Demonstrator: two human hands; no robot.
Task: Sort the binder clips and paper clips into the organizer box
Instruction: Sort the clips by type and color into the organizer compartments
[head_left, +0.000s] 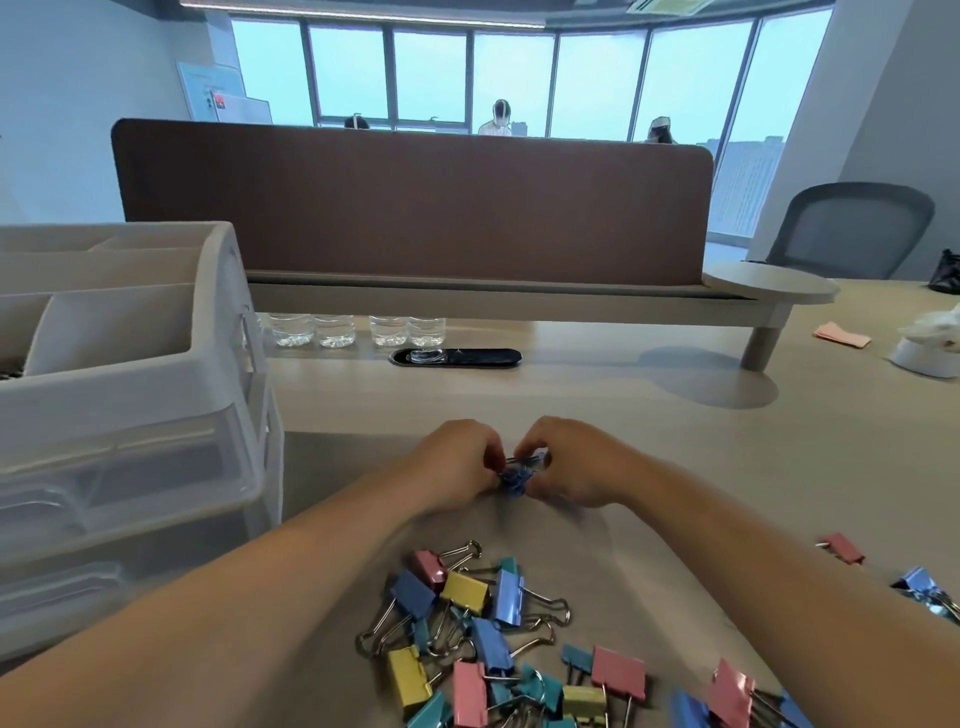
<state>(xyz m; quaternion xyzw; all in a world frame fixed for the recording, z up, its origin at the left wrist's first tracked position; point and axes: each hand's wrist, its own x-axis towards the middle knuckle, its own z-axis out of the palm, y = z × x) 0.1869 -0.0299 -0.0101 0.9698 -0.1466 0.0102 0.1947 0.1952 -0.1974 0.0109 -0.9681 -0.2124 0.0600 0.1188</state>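
Where my left hand (452, 465) and right hand (571, 462) meet, both sets of curled fingers pinch a tangle of blue paper clips (514, 480). It sits just beyond the heaped binder clips (467, 639), with the organizer box (130, 384) to the left.

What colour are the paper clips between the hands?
Blue: the paper clips, pinched by the left hand and right hand; head view.
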